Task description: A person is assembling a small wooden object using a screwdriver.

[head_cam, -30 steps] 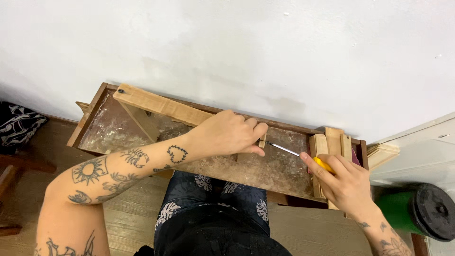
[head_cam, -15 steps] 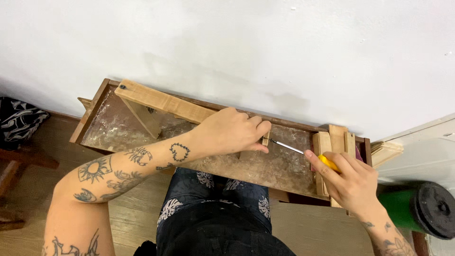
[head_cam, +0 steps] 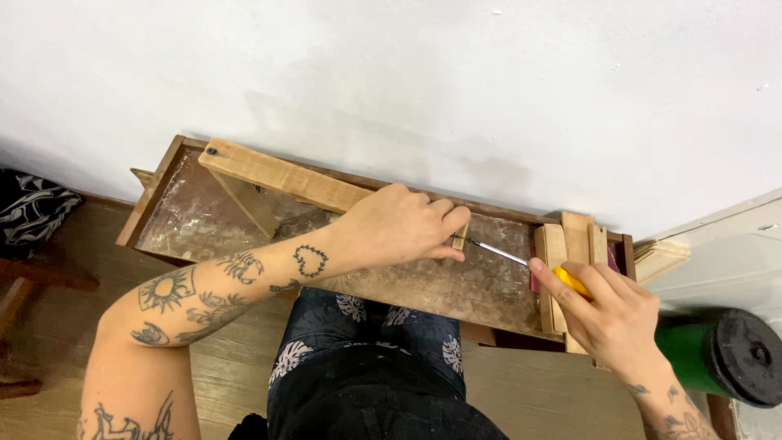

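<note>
A shallow wooden tray-like box with a worn, speckled bottom lies on the floor against a white wall. A pale wooden bar runs diagonally across it. My left hand grips the right end of that bar and pinches a small wooden piece at its tip. My right hand holds a screwdriver with a yellow handle; its thin metal shaft points left and its tip meets the small piece by my left fingers.
Several short wooden slats stand at the box's right end. A green cylinder with a black cap lies at the right. A patterned black-and-white cloth sits at the left. My patterned trousers are just below the box.
My right hand has pushed the screwdriver slightly left, so its tip now reaches the wooden piece. My left hand stays on the bar.
</note>
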